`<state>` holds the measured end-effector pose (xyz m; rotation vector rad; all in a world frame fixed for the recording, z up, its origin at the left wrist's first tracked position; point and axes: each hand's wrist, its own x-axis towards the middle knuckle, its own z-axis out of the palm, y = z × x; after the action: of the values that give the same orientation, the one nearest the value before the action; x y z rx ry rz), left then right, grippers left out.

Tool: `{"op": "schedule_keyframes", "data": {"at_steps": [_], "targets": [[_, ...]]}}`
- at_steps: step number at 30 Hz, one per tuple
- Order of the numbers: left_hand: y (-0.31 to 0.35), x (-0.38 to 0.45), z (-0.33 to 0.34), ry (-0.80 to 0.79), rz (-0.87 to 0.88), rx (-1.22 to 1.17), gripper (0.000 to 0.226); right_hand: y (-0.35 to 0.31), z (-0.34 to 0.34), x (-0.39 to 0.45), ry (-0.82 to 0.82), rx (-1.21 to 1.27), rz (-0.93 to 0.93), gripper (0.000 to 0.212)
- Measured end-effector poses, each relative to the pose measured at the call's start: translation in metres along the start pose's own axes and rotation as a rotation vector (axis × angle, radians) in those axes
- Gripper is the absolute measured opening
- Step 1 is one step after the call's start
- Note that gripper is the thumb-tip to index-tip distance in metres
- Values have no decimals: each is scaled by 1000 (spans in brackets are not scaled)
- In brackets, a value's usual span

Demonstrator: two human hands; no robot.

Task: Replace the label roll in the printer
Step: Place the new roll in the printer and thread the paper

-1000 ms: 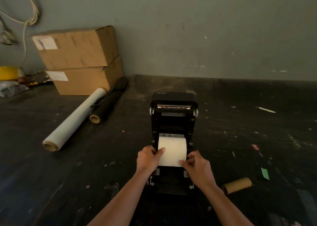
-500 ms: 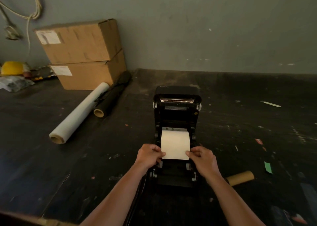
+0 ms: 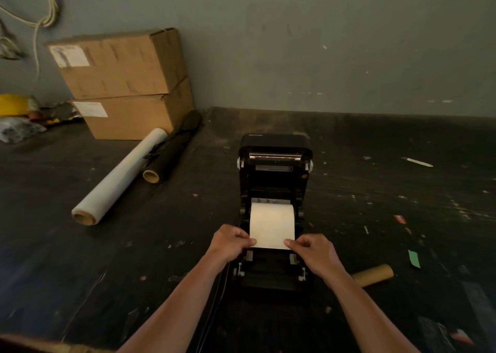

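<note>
A black label printer [image 3: 275, 165] stands on the dark table with its lid tipped up and back. A white label roll [image 3: 271, 220] lies in its open bay, and a strip of paper runs from it toward me. My left hand [image 3: 230, 242] pinches the strip's near left corner. My right hand [image 3: 314, 253] pinches the near right corner. Between them the free edge lies over the printer's front guides. An empty brown cardboard core [image 3: 373, 275] rests on the table to the right of the printer.
Two stacked cardboard boxes [image 3: 120, 84] stand at the back left against the wall. A white film roll [image 3: 118, 181] and a black roll [image 3: 171, 151] lie in front of them. A pen [image 3: 417, 162] and a green scrap [image 3: 414, 258] lie at the right. A black cable [image 3: 214, 307] trails toward me.
The view shifted and the printer sits slightly lower in frame than half a second ago. Both hands stay pinched on the paper's near corners, with the strip drawn a little further out.
</note>
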<state>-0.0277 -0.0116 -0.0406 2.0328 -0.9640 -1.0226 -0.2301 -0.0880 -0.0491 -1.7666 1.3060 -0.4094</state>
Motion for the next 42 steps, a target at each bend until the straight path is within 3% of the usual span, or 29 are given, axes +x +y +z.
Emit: {"op": "schedule_keyframes", "data": {"at_steps": [12,33,42], "targets": [[-1,-1,0,-49,36,101,18,1,2,5,-11,-163,-18,24],[1,1,1,-52,66,165,14,7,-2,11,-47,-194,-11,14],[0,2,4,-29,53,195,16,8,1,15,-27,-231,18,18]]}}
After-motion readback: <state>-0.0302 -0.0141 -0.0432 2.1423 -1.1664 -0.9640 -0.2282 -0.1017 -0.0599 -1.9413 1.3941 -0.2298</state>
